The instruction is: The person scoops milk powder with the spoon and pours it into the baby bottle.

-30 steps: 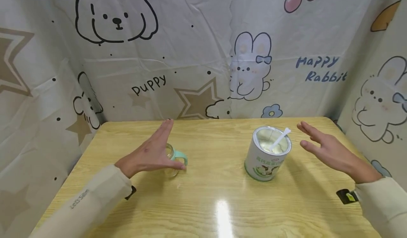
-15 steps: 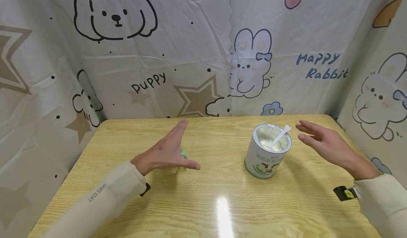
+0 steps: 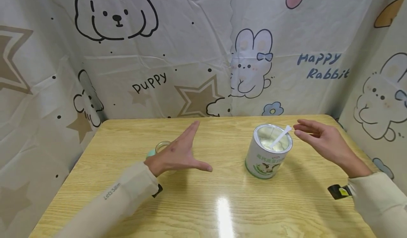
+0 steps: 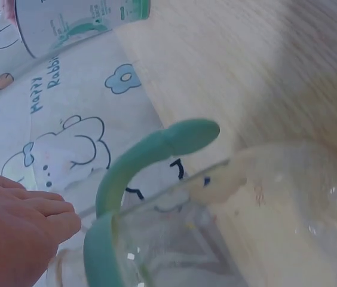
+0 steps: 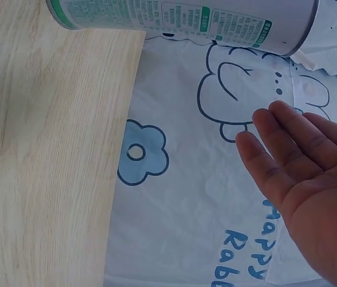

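I have the left hand point(image 3: 178, 158) empty, thumb and fingers spread wide; it covers part of the clear bottle point(image 4: 264, 203) with the mint-green handle point(image 4: 141, 155), and I cannot tell whether they touch; the right hand point(image 3: 321, 139) is empty too, fingers loosely extended, tips just beside the white scoop point(image 3: 280, 137) leaning out of the open can point(image 3: 265, 162); the can stands upright on the right half of the table point(image 3: 219, 149); I'd lift the left wrist well clear of the bottle, and ease the right fingertips in gently, lest the scoop tip.

Booth with table point(image 3: 219, 142) and cartoon-print cloth walls point(image 3: 200, 47)
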`<state>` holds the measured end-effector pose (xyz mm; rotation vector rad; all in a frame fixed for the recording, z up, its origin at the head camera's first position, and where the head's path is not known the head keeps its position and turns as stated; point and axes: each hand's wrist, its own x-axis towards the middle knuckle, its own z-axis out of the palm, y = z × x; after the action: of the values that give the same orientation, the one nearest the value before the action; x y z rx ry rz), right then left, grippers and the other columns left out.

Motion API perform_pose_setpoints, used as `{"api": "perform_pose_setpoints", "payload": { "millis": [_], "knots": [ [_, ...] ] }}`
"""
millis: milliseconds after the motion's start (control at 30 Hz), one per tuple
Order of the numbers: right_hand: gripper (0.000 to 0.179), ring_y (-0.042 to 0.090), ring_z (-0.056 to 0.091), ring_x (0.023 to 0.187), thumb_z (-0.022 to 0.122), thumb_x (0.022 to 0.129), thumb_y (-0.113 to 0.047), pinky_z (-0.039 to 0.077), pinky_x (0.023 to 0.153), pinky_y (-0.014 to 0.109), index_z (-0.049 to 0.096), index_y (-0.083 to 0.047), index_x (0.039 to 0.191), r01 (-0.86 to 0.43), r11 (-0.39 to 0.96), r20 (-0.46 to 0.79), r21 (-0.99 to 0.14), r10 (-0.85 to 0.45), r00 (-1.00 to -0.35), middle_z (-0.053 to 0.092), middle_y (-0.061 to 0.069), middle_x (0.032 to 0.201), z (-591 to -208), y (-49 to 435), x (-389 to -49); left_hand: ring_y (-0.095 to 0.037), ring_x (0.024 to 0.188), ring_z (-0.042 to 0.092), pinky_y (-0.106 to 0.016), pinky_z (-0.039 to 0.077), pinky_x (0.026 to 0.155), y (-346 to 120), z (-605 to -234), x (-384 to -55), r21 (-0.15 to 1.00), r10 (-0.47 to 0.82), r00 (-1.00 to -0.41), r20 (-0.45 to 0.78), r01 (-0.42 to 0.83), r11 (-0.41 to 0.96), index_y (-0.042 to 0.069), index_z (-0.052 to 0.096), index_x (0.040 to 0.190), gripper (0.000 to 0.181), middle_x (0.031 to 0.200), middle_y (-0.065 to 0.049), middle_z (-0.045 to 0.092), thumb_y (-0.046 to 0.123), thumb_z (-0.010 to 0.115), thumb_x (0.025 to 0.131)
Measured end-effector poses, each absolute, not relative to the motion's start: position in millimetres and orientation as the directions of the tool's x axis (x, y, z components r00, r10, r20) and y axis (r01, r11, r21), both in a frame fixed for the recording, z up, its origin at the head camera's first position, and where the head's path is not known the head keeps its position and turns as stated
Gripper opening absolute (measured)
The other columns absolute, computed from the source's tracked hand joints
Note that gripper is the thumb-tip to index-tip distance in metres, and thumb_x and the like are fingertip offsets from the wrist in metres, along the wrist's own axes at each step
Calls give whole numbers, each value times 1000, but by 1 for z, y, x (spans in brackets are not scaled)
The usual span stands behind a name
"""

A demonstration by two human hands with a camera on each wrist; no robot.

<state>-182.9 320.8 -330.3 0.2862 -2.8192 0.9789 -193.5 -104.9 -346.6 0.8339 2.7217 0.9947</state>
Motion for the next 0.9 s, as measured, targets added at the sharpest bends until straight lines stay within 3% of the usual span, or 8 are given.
{"api": "perform_pose_setpoints", "payload": {
  "millis": [133,300,433,567,633,733,833,900],
  "knots": [
    [57,47,62,110,60,102,-30,45,72,3,48,7,143,-233,759,214,-608,-125,-969,60,29,130,-331,320,-184,-18,151,5,-43,17,122,-99,-349,-194,640,549,-833,63,456,619,12,-3,161,143,167,-6,0,68,85,63],
    [55,45,63,106,62,101,-28,43,71,2,50,8,140,-239,747,234,-620,-115,-966,62,28,127,-331,319,-186,-17,151,6,-41,18,122,-91,-351,-193,657,553,-831,59,449,606,12,-2,161,143,167,-5,1,66,87,62],
    [54,10,67,96,65,99,-28,45,71,2,53,7,138,-243,734,241,-634,-111,-964,63,28,126,-331,316,-187,-17,151,8,-41,19,122,-83,-353,-193,653,555,-830,57,451,608,13,-1,161,144,167,-5,3,67,86,61],
    [51,-18,50,90,67,98,-28,45,72,2,57,7,134,-247,725,240,-643,-116,-964,63,27,126,-331,314,-187,-16,151,10,-41,21,121,-76,-357,-193,658,554,-831,46,443,609,14,-1,161,143,167,-3,4,67,86,61],
    [49,-11,54,94,67,98,-29,44,73,2,60,6,131,-251,728,243,-638,-119,-963,63,27,127,-332,313,-188,-16,151,10,-41,22,121,-73,-359,-193,659,552,-833,42,438,611,15,-1,161,143,167,-3,5,68,86,60],
    [48,16,62,106,66,98,-31,41,73,1,62,6,128,-240,739,233,-630,-115,-966,62,27,128,-331,311,-190,-16,151,11,-42,23,121,-69,-361,-193,663,556,-830,41,439,607,15,-1,161,143,167,-3,5,68,86,61],
    [49,42,58,114,65,99,-34,40,73,2,63,6,127,-221,746,218,-628,-103,-970,62,27,128,-330,310,-191,-18,151,12,-43,24,120,-62,-363,-194,666,565,-824,49,448,597,15,-1,161,142,167,-5,6,66,86,62],
    [49,41,58,114,65,99,-35,41,74,5,64,6,126,-211,748,210,-630,-97,-973,63,26,127,-328,310,-192,-19,151,12,-44,24,120,-57,-364,-194,668,572,-819,52,454,589,14,-1,161,141,167,-5,6,65,87,63]
  ]
}}
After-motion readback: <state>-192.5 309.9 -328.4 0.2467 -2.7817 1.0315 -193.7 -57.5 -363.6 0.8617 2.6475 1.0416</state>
